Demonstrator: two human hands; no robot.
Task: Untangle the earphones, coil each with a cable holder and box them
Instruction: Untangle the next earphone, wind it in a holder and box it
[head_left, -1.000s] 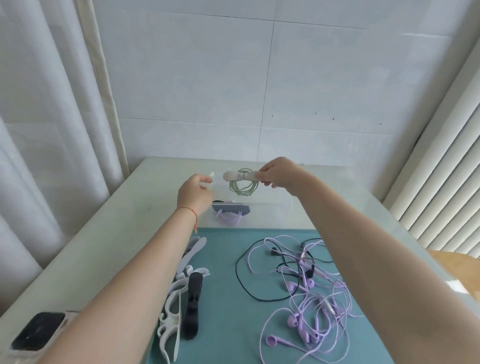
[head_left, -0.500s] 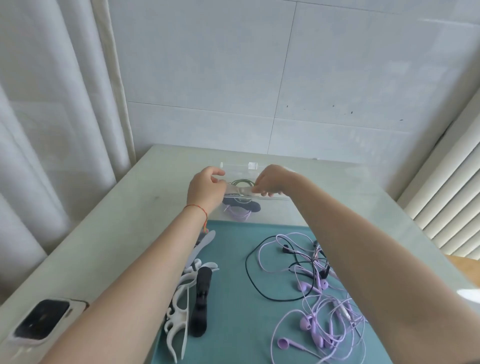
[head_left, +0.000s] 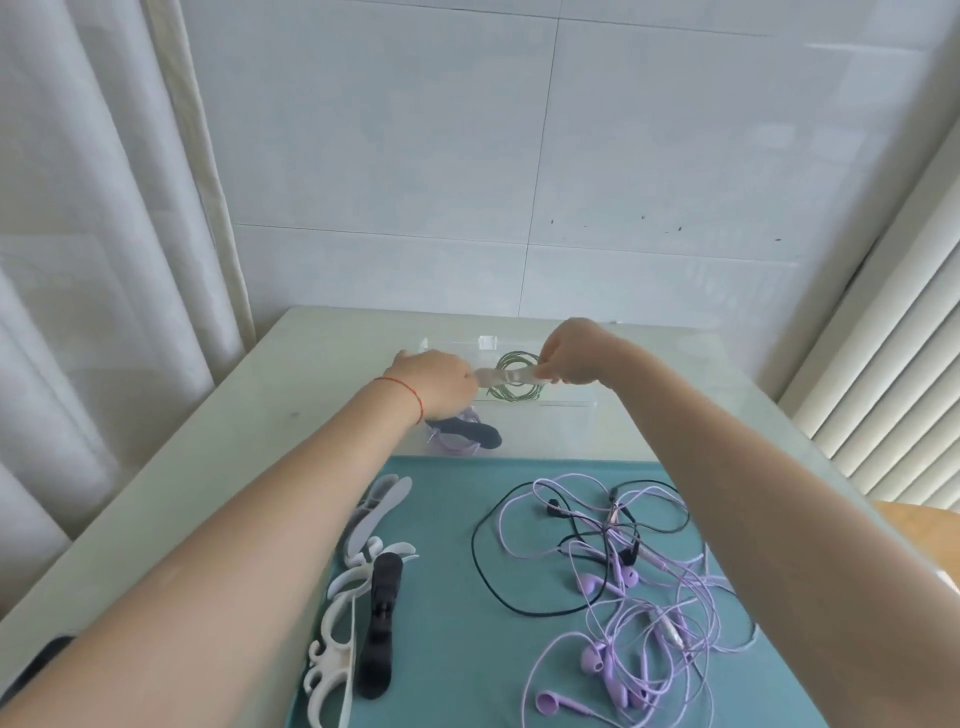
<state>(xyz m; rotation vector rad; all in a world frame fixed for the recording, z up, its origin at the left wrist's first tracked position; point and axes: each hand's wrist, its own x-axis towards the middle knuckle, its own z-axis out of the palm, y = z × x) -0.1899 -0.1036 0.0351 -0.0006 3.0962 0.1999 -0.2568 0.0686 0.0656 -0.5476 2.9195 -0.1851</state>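
Both hands reach over a clear plastic box (head_left: 545, 431) at the far edge of the teal mat (head_left: 447, 613). My left hand (head_left: 434, 382) and my right hand (head_left: 574, 353) each pinch one end of a white cable holder (head_left: 506, 375) wrapped round a coiled green earphone (head_left: 511, 387), held just above the box. Inside the box lies a purple earphone coiled on a dark holder (head_left: 465, 434). A tangle of purple earphones (head_left: 639, 623) and a black earphone cable (head_left: 498, 577) lies on the mat under my right forearm.
Spare white cable holders (head_left: 337, 623) and a black holder (head_left: 382, 623) lie at the mat's left side. A dark phone (head_left: 39, 665) sits at the table's near-left edge. Curtains hang on the left, blinds on the right, a tiled wall behind.
The green coil on its holder went down toward the box half a second ago and is now held slightly higher again between both hands. The view tilted down.
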